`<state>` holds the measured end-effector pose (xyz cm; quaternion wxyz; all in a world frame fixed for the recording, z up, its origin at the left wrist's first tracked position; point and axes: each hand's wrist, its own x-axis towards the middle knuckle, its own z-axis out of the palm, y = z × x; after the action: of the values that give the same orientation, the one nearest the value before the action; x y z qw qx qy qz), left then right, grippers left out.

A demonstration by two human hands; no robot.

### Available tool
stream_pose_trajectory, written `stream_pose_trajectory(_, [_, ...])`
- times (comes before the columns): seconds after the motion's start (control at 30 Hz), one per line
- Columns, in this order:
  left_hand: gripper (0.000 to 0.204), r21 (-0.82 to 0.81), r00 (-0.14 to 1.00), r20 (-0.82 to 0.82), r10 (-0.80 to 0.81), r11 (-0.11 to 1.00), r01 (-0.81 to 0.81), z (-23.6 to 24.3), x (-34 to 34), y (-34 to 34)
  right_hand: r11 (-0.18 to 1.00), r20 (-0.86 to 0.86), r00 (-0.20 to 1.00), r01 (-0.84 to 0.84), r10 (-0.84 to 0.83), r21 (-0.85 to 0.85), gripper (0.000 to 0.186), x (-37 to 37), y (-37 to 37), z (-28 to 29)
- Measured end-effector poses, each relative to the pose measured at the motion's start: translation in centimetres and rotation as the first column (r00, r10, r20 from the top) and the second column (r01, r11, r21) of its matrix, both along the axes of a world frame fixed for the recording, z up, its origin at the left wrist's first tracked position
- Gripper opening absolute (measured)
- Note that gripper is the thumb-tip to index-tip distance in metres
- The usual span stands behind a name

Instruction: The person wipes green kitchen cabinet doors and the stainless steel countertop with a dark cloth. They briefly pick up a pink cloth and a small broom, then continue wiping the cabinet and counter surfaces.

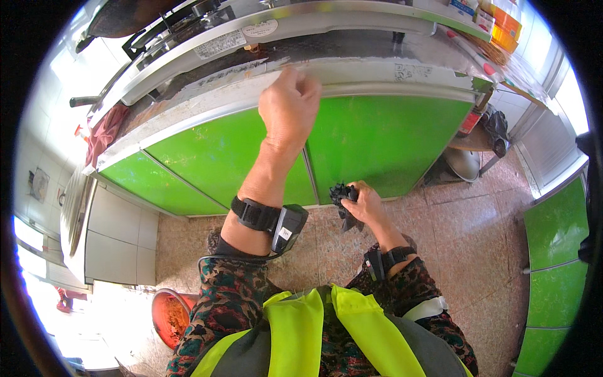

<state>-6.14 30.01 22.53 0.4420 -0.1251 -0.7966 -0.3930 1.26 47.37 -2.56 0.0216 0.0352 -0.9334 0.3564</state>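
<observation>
My left hand is raised at the front edge of the counter, above the green cabinet doors. Its fingers are curled in and slightly blurred, and anything inside them is hidden. Lower and to the right, my right hand grips a crumpled black bundle in front of a cabinet door. Ragged folds stick out above and below the fingers; I cannot tell whether it is a plastic bag or cloth. Both wrists carry black straps with small devices.
A gas stove stands on the counter, with a dark wok at far left. A reddish rag hangs off the left end. An orange bucket sits on the floor at left; a metal bowl lies beyond the counter's right end.
</observation>
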Motion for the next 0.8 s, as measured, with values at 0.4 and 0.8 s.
stream_pose_trajectory(0.4, [0.014, 0.145, 0.999, 0.004, -0.049, 0.988, 0.048, -2.2, -0.4, -0.6, 0.999, -0.084, 0.996, 0.011, -0.015, -0.049, 0.048, -0.1, 0.5, -0.5])
stream_pose_trajectory(0.8, [0.013, 0.272, 0.969, -0.023, -0.246, 0.931, 0.243, -4.3, -1.3, -0.8, 1.000, 0.029, 0.999, 0.018, -0.018, -0.008, 0.050, 0.0, 0.6, 0.2])
